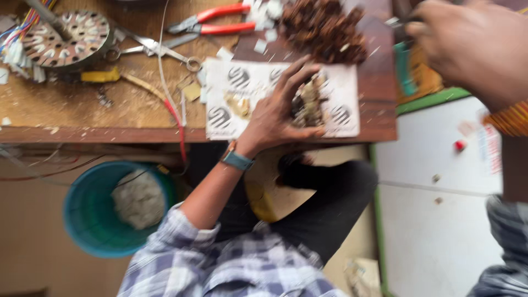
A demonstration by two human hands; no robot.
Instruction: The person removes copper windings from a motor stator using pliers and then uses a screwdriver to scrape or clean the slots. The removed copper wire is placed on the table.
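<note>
Left hand (280, 113) spread open, fingertips resting on a small clump of copper wire (309, 102) atop white paper (344, 91), clump just right of the palm. Right hand (465, 41) far right, closed on a blurred tool, well apart.

— Supporting surface?
— A worn wooden workbench (82, 110). A printed white paper sheet (236, 77) lies at its front edge.
— Relative to that sheet?
— Red-handled pliers (214, 25) and scissors (157, 48) just beyond; a round metal stator (69, 38) well to its side; a brown wire heap (324, 30) at its far corner.
</note>
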